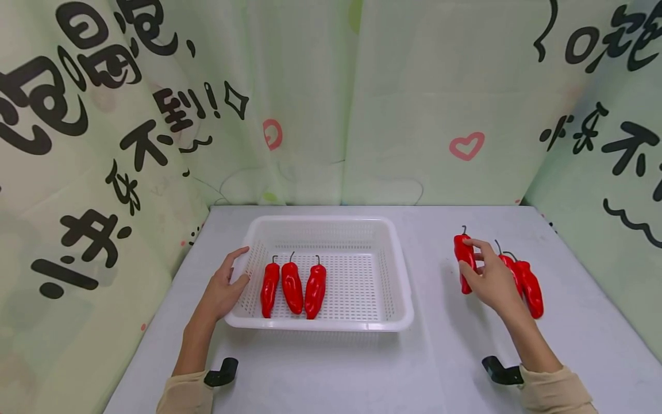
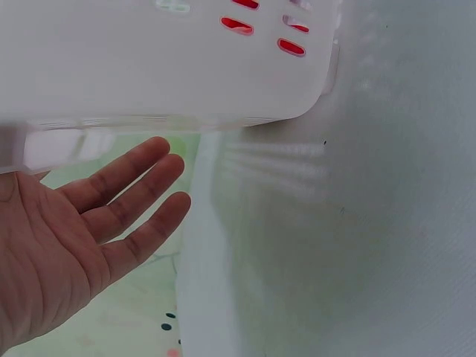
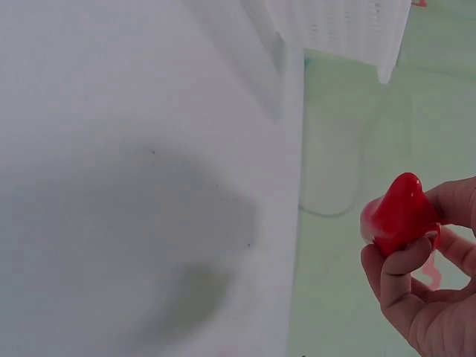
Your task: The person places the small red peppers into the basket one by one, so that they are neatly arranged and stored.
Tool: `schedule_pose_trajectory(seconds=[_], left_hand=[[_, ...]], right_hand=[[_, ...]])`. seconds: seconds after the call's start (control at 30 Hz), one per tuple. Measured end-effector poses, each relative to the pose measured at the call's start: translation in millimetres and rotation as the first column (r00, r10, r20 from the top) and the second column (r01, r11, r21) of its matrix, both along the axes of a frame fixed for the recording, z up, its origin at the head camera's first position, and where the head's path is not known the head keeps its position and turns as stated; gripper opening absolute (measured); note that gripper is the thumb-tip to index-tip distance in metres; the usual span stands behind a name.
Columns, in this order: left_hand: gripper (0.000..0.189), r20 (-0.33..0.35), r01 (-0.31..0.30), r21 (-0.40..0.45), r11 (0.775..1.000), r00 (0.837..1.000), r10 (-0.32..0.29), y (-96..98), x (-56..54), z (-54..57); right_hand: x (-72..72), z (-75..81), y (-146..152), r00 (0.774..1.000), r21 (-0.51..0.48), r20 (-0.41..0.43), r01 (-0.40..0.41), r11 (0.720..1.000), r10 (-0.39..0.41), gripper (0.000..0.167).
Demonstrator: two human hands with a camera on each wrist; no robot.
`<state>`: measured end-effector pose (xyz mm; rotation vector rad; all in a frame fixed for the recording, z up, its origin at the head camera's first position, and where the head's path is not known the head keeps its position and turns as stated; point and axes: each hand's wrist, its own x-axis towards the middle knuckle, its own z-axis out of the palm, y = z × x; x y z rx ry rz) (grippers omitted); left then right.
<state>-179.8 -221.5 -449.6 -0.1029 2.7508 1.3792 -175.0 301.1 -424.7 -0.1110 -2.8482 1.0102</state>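
Note:
A white plastic basket (image 1: 357, 282) with slotted walls stands on the table. Three red chili peppers (image 1: 292, 287) lie side by side in its left half. My left hand (image 1: 223, 292) is at the basket's left side, thumb and fingers extended along the rim; the left wrist view shows three straight fingers (image 2: 141, 197) spread below the basket's edge. On the right, my right hand (image 1: 488, 282) pinches another red chili pepper (image 1: 464, 261) between thumb and fingers, stem pointing away. In the right wrist view this pepper (image 3: 403, 216) is held up off the table.
Two more red chili peppers (image 1: 530, 287) lie on the white table (image 1: 434, 356) just right of my right hand, one partly hidden by it. A pale green printed curtain (image 1: 414, 115) surrounds the table at the back and sides. Black wrist mounts (image 1: 501, 371) sit on both wrists.

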Motion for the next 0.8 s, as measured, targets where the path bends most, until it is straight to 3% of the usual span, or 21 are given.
schedule_pose_trajectory(seconds=[0.8], left_hand=[[0.065, 0.004, -0.011, -0.004, 1.000, 1.000, 0.011, 1.4, 2.0, 1.3]], right_hand=[[11.0, 16.5, -34, 0.993, -0.048, -0.099, -0.072, 0.996, 0.067, 0.074]])
